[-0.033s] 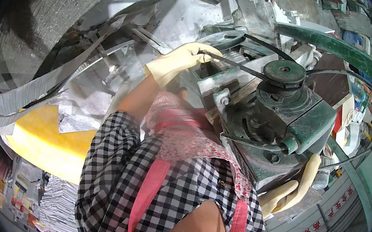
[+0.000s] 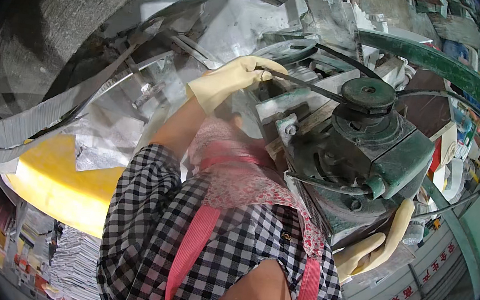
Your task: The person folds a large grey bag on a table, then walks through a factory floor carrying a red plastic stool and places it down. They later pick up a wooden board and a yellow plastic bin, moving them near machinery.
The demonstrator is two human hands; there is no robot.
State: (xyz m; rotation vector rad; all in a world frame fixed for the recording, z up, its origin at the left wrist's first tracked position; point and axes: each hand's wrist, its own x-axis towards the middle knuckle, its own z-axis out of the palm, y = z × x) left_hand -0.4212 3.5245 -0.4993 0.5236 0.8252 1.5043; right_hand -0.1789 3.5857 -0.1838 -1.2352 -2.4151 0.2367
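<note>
My left hand [image 2: 227,80], in a cream rubber glove, closes its fingertips around a black drive belt [image 2: 312,87]. That belt runs to the pulley [image 2: 368,93] on top of a dusty green electric motor [image 2: 402,154]. Beyond my left hand, a larger spoked pulley wheel [image 2: 287,50] is partly visible. My right hand [image 2: 374,248], gloved alike, rests against the near right end of the motor. Two of its fingers are stretched out and apart, and the rest of the hand is hidden.
A curved green metal guard [image 2: 444,72] arches over the far right. On the left are a bent metal strip [image 2: 11,133] and a bright yellow curved surface [image 2: 64,183]. A stack of sheets [image 2: 79,265] stands at lower left. A black cable [image 2: 453,96] passes right of the motor.
</note>
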